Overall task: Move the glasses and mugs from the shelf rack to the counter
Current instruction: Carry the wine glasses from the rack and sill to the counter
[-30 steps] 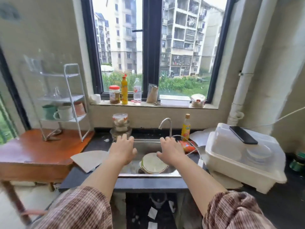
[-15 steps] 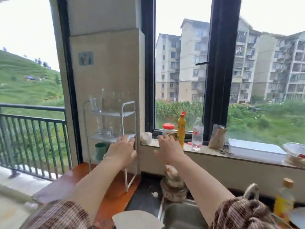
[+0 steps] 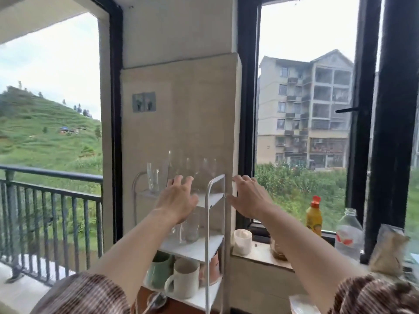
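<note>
A white three-tier shelf rack (image 3: pixel 215 223) stands against the tiled pillar. Several clear glasses (image 3: pixel 154 180) stand on its top tier, more clear glasses (image 3: pixel 191 227) on the middle tier. On the bottom tier sit a green mug (image 3: pixel 158 273), a white mug (image 3: pixel 184 281) and a pinkish mug (image 3: pixel 214 268). My left hand (image 3: pixel 179 200) is raised in front of the top tier, fingers spread, holding nothing. My right hand (image 3: pixel 248 198) hovers just right of the rack's top corner, fingers apart and empty.
A windowsill (image 3: pixel 260 254) to the right holds a small white cup (image 3: pixel 242 241), an orange-capped bottle (image 3: pixel 314 215), a clear plastic bottle (image 3: pixel 348 234) and a bag (image 3: pixel 390 250). A balcony railing (image 3: pixel 52 214) runs on the left. A wooden table edge (image 3: pixel 145 300) lies under the rack.
My view has swung up and left from the sink to the rack. Both hands have risen from the sink rim to the rack's top tier.
</note>
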Motion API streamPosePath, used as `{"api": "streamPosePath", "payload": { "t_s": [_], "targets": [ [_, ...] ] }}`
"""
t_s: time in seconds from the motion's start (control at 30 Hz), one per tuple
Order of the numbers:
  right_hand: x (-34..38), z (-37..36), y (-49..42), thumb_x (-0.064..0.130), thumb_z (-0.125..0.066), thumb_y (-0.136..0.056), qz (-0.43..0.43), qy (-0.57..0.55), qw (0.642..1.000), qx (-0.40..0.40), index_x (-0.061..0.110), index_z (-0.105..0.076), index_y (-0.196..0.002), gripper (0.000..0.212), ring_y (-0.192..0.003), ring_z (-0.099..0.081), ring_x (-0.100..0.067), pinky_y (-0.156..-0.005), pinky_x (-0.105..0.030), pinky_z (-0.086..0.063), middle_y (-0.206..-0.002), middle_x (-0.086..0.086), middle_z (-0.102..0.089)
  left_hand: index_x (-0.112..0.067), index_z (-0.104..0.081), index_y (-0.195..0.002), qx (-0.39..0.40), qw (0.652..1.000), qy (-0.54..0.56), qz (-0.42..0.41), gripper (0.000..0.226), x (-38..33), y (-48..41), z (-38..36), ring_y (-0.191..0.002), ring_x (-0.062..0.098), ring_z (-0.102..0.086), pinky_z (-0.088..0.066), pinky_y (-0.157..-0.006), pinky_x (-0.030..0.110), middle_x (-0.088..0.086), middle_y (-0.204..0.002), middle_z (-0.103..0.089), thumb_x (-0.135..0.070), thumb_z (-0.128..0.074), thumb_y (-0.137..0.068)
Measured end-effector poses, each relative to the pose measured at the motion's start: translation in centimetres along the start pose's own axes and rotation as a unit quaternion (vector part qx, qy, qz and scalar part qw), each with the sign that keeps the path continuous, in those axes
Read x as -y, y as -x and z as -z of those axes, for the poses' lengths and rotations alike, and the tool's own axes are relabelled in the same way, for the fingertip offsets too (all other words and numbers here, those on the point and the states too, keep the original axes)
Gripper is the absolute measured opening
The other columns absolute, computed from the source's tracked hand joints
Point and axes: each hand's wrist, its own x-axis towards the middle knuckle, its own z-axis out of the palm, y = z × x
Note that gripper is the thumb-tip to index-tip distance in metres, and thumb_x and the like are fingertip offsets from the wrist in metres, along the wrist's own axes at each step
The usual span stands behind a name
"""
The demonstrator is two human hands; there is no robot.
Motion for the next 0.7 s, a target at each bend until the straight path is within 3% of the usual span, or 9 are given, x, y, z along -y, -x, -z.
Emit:
{"api": "streamPosePath", "payload": {
  "t_s": [0.17, 0.33, 0.53, 0.63, 0.7],
  "targets": [
    [1.9, -2.6, -8.0, 0.040, -0.055, -0.092, -0.027, -0.019, 0.999, -0.014, 0.014, -0.047, -0.128, 0.045, -0.120, -0.047, -0.026, -0.096, -0.042, -0.043, -0.125, -0.007, -0.054, -0.019, -0.018, -0.151, -0.002, 0.998, 0.055, -0.013, 0.061, 3.6, -7.6, -2.1, -0.135, 0.027, -0.035, -0.040, -0.103, 0.043, 0.009, -0.149, -0.032, -0.036, -0.040, -0.096],
    [2.5, -5.1, -14.4, 0.042, -0.060, -0.089, -0.063, -0.058, 0.996, -0.024, 0.015, -0.038, -0.141, 0.062, -0.127, -0.045, -0.026, -0.098, -0.040, -0.043, -0.138, -0.006, -0.050, -0.023, -0.011, -0.152, -0.017, 0.993, 0.116, -0.015, 0.069, 6.5, -13.9, -5.1, -0.133, 0.030, -0.037, -0.042, -0.103, 0.044, 0.013, -0.148, -0.033, -0.041, -0.046, -0.095],
    [1.7, -7.5, -19.6, 0.044, -0.066, -0.086, -0.085, -0.091, 0.992, -0.018, 0.021, -0.034, -0.146, 0.072, -0.127, -0.047, -0.028, -0.102, -0.036, -0.041, -0.139, -0.010, -0.049, -0.030, -0.009, -0.152, -0.019, 0.981, 0.193, -0.016, 0.073, 8.2, -18.2, -8.7, -0.132, 0.033, -0.036, -0.035, -0.105, 0.043, 0.013, -0.147, -0.034, -0.037, -0.050, -0.092],
    [1.5, -8.3, -20.7, 0.044, -0.068, -0.084, -0.099, -0.106, 0.989, -0.013, 0.023, -0.048, -0.135, 0.059, -0.118, -0.053, -0.026, -0.093, -0.034, -0.045, -0.132, -0.010, -0.053, -0.030, -0.019, -0.148, -0.043, 0.975, 0.218, -0.031, 0.064, 8.1, -18.6, -9.6, -0.122, 0.031, -0.048, -0.043, -0.092, 0.041, 0.010, -0.140, -0.041, -0.036, -0.051, -0.093],
    [1.5, -8.7, -20.9, 0.043, -0.071, -0.081, -0.097, -0.110, 0.989, -0.029, 0.020, -0.058, -0.114, 0.042, -0.106, -0.056, -0.024, -0.080, -0.031, -0.045, -0.122, -0.009, -0.058, -0.027, -0.029, -0.138, -0.067, 0.965, 0.251, -0.037, 0.054, 8.1, -18.9, -9.8, -0.107, 0.032, -0.056, -0.045, -0.082, 0.037, 0.011, -0.128, -0.050, -0.035, -0.055, -0.092]
  ]
}}
